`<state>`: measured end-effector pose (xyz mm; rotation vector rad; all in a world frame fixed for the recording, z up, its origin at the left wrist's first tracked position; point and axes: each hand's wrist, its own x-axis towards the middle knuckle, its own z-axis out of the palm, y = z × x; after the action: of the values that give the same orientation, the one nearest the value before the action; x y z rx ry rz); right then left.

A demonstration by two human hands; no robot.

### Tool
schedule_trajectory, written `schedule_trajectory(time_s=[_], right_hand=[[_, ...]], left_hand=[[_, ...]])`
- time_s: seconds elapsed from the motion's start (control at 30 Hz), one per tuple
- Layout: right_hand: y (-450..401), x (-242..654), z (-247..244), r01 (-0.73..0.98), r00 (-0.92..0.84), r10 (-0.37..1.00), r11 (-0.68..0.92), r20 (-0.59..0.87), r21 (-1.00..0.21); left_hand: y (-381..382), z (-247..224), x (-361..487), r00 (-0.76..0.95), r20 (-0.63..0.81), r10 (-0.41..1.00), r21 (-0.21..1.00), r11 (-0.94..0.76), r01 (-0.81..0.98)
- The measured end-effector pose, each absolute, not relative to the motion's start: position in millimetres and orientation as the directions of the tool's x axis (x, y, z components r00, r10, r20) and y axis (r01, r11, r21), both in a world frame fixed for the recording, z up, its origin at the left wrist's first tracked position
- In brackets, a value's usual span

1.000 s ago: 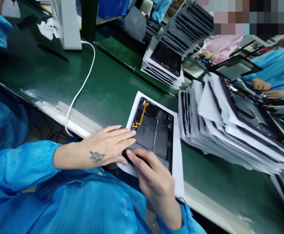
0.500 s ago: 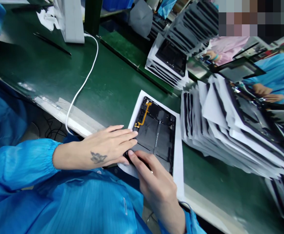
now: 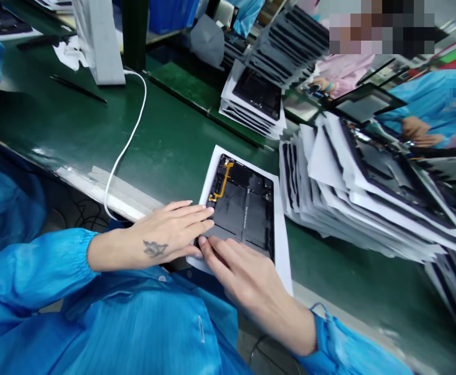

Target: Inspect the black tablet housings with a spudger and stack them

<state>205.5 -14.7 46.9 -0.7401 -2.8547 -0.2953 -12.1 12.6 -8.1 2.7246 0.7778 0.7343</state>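
A black tablet housing [image 3: 233, 208] lies open side up on a white sheet [image 3: 283, 245] at the bench's front edge. An orange flex cable [image 3: 224, 182] runs along its left side. My left hand [image 3: 176, 229] is stretched out, fingers together and flat, with the fingertips on the housing's left rim. My right hand [image 3: 243, 271] bends over the near part of the housing. Its fingers are closed near the lower-left corner, close to my left thumb. What they pinch, if anything, is hidden.
Housings stacked with white sheets [image 3: 353, 208] stand at the right, with another stack [image 3: 253, 104] behind. On the green bench [image 3: 165, 151] lie a white cable [image 3: 132, 135] and black tweezers [image 3: 77, 88]. Co-workers in blue and pink sit nearby, one person's hands [image 3: 419, 130] at far right.
My right hand has turned flatter, with its knuckles lower over the housing and its fingers closer together. My left hand stays on the left rim. The view has shifted slightly.
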Motion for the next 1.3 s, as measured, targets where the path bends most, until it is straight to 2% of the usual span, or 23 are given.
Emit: schedule_trajectory(time_s=[0.1,0.27,0.37,0.47,0.57,0.63,0.7,0.77,0.83,0.87,0.93,1.0,1.1,1.2,1.3], right_hand=[[-16,202,50,0.483,-0.872,0.449,0.854,0.196,0.191],[-10,201,58,0.438,-0.893,0.421,0.894,0.157,0.096],[-9,198,57,0.479,-0.875,0.463,0.870,0.142,0.114],[-10,200,53,0.502,-0.858,0.479,0.859,0.186,0.104],[-16,210,48,0.568,-0.793,0.562,0.822,0.234,-0.046],[-26,218,42,0.656,-0.665,0.664,0.738,0.344,-0.158],[-39,222,35,0.725,-0.449,0.738,0.630,0.503,-0.277],[-52,223,28,0.734,-0.161,0.772,0.510,0.616,-0.448],[-60,223,23,0.630,0.091,0.803,0.412,0.589,-0.658],[-63,222,21,0.553,0.146,0.826,0.388,0.544,-0.738],[-64,221,19,0.446,0.100,0.868,0.398,0.486,-0.802],[-65,219,15,0.405,-0.010,0.863,0.465,0.504,-0.787],[-67,215,6,0.387,-0.138,0.791,0.597,0.596,-0.702],[-69,209,-6,0.474,-0.266,0.680,0.709,0.683,-0.521],[-69,205,-15,0.590,-0.314,0.620,0.721,0.719,-0.364]], left_hand=[[12,-6,-13,0.747,0.395,0.535,0.287,-0.844,0.452],[10,-4,-14,0.750,0.378,0.543,0.272,-0.840,0.471],[10,-5,-14,0.745,0.386,0.544,0.284,-0.839,0.465],[11,-6,-13,0.752,0.400,0.524,0.254,-0.851,0.459],[9,-5,-15,0.752,0.399,0.525,0.214,-0.851,0.480],[6,-6,-20,0.729,0.406,0.551,0.197,-0.832,0.519],[1,-7,-25,0.685,0.440,0.580,0.203,-0.808,0.554],[-4,-9,-31,0.640,0.497,0.586,0.230,-0.800,0.554],[-8,-10,-34,0.603,0.550,0.578,0.263,-0.805,0.532],[-9,-10,-35,0.591,0.569,0.572,0.276,-0.809,0.518],[-12,-9,-34,0.591,0.578,0.562,0.284,-0.818,0.500],[-13,-8,-31,0.619,0.578,0.532,0.251,-0.837,0.485],[-12,-6,-25,0.665,0.581,0.469,0.170,-0.869,0.465],[-10,-7,-19,0.683,0.590,0.431,0.125,-0.884,0.450],[-9,-10,-17,0.680,0.594,0.430,0.127,-0.885,0.449]])
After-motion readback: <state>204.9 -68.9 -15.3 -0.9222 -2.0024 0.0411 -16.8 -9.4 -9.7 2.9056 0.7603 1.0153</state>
